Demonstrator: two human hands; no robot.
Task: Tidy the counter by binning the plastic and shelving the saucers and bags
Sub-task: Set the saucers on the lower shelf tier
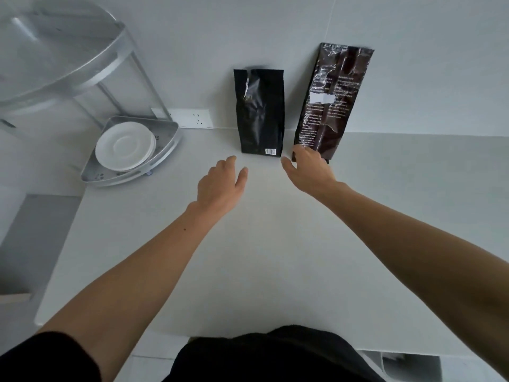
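Two dark bags stand upright against the back wall on the white counter (248, 257). The shorter matt black bag (259, 111) has a barcode at its foot. The taller glossy brown bag (330, 100) carries a white label. My right hand (308, 169) touches the foot of the brown bag, fingers spread over its lower edge. My left hand (220, 183) hovers open just in front and left of the black bag, apart from it. A stack of white saucers (125, 146) lies on the lower tier of a metal corner shelf (165, 153) at the left.
The shelf's upper tier (55, 51) juts out overhead at the top left. A white wall socket (190, 118) sits behind the shelf. The counter's left edge drops to a grey floor (33, 244). A white bin opening (407, 365) shows at the bottom right.
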